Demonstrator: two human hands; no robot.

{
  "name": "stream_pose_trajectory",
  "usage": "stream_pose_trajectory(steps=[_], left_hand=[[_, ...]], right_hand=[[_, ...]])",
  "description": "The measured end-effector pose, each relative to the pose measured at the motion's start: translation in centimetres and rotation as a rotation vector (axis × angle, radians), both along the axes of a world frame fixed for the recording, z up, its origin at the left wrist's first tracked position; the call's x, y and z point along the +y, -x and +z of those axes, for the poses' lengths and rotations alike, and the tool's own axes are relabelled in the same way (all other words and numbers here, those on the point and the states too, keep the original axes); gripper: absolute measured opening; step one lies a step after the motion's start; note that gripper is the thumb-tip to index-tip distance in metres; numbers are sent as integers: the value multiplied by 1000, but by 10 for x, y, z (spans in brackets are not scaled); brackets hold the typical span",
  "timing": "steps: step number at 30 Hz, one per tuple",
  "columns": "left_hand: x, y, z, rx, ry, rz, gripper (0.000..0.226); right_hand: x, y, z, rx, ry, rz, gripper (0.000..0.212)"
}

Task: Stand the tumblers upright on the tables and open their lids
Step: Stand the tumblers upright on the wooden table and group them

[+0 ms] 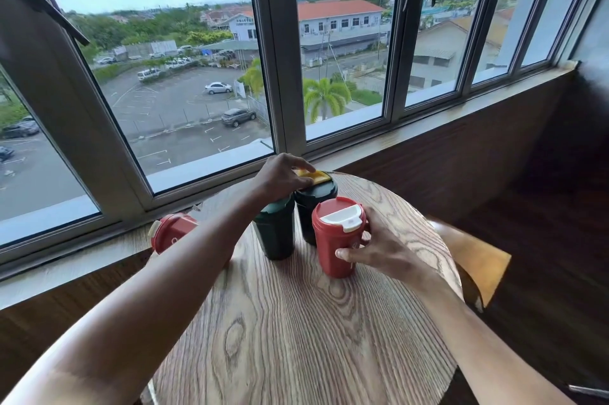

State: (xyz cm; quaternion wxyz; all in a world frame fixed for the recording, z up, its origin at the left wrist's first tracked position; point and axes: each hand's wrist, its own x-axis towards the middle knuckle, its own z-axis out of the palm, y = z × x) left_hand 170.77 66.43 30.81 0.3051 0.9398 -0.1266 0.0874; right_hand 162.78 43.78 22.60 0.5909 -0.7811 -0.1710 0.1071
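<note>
Three tumblers stand upright on the round wooden table (pixel 296 322). A red tumbler (pixel 334 249) with a white flip lid (pixel 341 216) is nearest; my right hand (pixel 379 248) wraps its right side. Behind it are two dark green tumblers: the left one (pixel 275 233), its top hidden under my left wrist, and the far one (pixel 313 203). My left hand (pixel 280 175) rests fingertips on the far one's yellow lid flap (pixel 313 176). Another red tumbler (pixel 171 231) lies on its side at the table's left edge, partly behind my left arm.
A window sill (pixel 428 121) and large window run along the far side of the table. A wooden chair (pixel 478 263) stands to the right of the table, and dark wooden floor lies beyond it.
</note>
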Motion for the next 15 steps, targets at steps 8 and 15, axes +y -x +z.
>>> stream_pose_trajectory(steps=[8, 15], left_hand=[[1, 9, -2, -71, 33, 22, 30], [28, 34, 0, -220, 130, 125, 20]], right_hand=[[-6, 15, 7, -106, 99, -40, 108], [11, 19, 49, -406, -27, -266, 56]])
